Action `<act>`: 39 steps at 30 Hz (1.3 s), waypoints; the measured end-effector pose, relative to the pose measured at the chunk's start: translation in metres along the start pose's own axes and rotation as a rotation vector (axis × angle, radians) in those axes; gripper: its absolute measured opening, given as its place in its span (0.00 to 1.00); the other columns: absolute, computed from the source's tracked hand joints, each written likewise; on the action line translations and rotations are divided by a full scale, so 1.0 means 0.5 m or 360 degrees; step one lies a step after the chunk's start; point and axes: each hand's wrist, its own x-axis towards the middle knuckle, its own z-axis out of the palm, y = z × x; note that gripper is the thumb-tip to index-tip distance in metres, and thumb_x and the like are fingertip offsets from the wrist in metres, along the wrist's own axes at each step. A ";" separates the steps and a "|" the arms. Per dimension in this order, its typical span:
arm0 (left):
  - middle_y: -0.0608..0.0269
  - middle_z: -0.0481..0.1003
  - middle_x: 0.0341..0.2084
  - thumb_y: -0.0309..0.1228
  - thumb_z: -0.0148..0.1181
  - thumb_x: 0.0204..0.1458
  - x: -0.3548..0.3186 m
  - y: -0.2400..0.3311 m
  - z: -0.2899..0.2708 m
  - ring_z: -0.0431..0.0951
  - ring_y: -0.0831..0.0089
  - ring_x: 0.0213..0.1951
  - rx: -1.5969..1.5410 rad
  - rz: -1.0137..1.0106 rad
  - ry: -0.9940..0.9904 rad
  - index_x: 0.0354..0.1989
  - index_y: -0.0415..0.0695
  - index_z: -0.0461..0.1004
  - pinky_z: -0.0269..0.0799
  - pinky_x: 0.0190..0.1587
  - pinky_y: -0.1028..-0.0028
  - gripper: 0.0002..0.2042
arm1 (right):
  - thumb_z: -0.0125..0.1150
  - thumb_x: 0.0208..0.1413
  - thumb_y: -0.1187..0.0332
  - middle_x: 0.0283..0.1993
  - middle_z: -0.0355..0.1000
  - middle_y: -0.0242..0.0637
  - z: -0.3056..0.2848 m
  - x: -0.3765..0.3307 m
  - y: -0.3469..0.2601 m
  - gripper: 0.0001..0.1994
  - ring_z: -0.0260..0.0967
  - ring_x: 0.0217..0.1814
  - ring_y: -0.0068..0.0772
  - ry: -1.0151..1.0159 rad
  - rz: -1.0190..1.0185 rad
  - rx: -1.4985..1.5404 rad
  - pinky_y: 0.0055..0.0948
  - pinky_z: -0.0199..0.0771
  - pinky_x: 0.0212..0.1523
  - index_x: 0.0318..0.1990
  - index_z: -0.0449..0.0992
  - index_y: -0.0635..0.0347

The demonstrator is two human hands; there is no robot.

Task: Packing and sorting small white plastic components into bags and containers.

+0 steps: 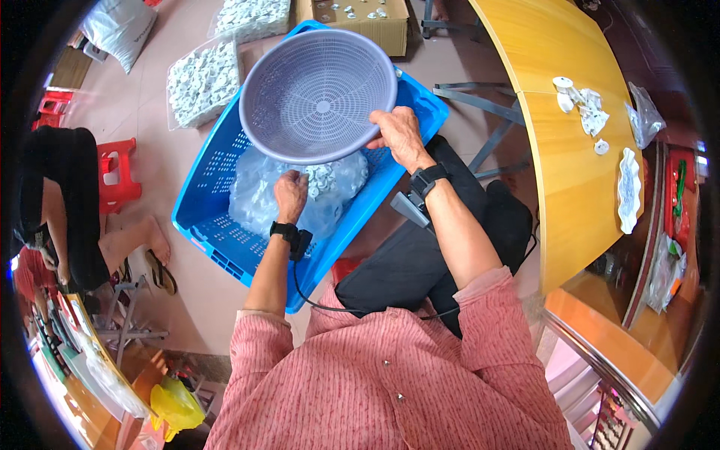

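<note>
A round grey-purple plastic colander (pixel 323 107) is tilted over the far part of a blue perforated crate (pixel 214 238); nothing lies in it. My right hand (pixel 403 136) is closed on its right rim, the thumb over the edge. Below the colander, inside the crate, sits a clear plastic bag (pixel 251 191) with small white plastic pieces (pixel 322 180) showing at its opening. My left hand (pixel 291 196) is curled closed at the bag, just left of those pieces. Whatever its fingers hold is hidden.
Clear tubs of white pieces (pixel 201 84) and a cardboard box (pixel 367 34) stand beyond the crate. To the right is a yellow table (pixel 559 187) with a wavy white tray (pixel 628 191). A red stool (pixel 118 176) and another person's leg (pixel 135 244) are at left.
</note>
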 end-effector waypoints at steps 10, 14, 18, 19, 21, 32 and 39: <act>0.44 0.78 0.31 0.33 0.56 0.54 -0.001 0.107 0.062 0.77 0.44 0.36 -0.0045 0.0084 0.0251 0.39 0.40 0.77 0.71 0.40 0.54 0.10 | 0.56 0.48 0.69 0.33 0.76 0.48 -0.016 0.016 0.018 0.17 0.77 0.29 0.37 0.0001 0.0005 -0.0142 0.30 0.81 0.25 0.34 0.75 0.83; 0.42 0.77 0.30 0.34 0.54 0.55 0.014 0.093 0.074 0.76 0.42 0.35 -0.0148 -0.0034 0.0170 0.39 0.40 0.77 0.71 0.38 0.53 0.11 | 0.56 0.49 0.69 0.32 0.76 0.49 -0.008 0.005 0.005 0.17 0.77 0.30 0.37 -0.0065 -0.0017 -0.0105 0.30 0.81 0.25 0.33 0.75 0.83; 0.50 0.79 0.26 0.42 0.56 0.57 0.017 0.092 0.079 0.79 0.55 0.32 -0.0220 -0.0169 0.0174 0.39 0.38 0.78 0.71 0.39 0.61 0.17 | 0.56 0.48 0.68 0.30 0.76 0.49 -0.004 0.002 0.001 0.17 0.77 0.28 0.37 -0.0035 -0.0031 -0.0073 0.30 0.81 0.23 0.31 0.75 0.83; 0.51 0.79 0.29 0.43 0.58 0.56 0.016 0.097 0.077 0.79 0.56 0.33 -0.0340 -0.0232 0.0047 0.39 0.38 0.78 0.71 0.40 0.62 0.18 | 0.56 0.48 0.68 0.29 0.76 0.49 -0.006 0.000 -0.001 0.17 0.77 0.27 0.37 -0.0021 -0.0019 -0.0113 0.30 0.81 0.23 0.30 0.75 0.83; 0.52 0.80 0.31 0.45 0.60 0.55 0.013 0.118 0.075 0.78 0.57 0.34 -0.0457 -0.0290 -0.0087 0.40 0.37 0.78 0.71 0.41 0.63 0.19 | 0.56 0.48 0.68 0.29 0.76 0.49 -0.009 0.000 -0.002 0.17 0.76 0.26 0.37 -0.0015 -0.0015 -0.0100 0.30 0.81 0.23 0.30 0.75 0.83; 0.55 0.78 0.29 0.37 0.69 0.46 -0.003 0.070 0.105 0.76 0.61 0.29 -0.0252 0.0044 0.0013 0.40 0.38 0.79 0.72 0.35 0.68 0.17 | 0.57 0.49 0.67 0.29 0.75 0.49 -0.012 0.000 0.008 0.18 0.76 0.26 0.37 -0.0046 -0.0045 -0.0114 0.29 0.80 0.23 0.31 0.74 0.84; 0.70 0.75 0.24 0.33 0.63 0.55 -0.106 0.027 -0.064 0.71 0.81 0.25 -0.0946 -0.0217 -0.0245 0.37 0.37 0.80 0.68 0.29 0.78 0.10 | 0.56 0.48 0.66 0.28 0.75 0.55 -0.010 -0.012 0.005 0.18 0.77 0.26 0.42 0.0101 -0.0054 -0.0440 0.34 0.79 0.25 0.28 0.74 0.82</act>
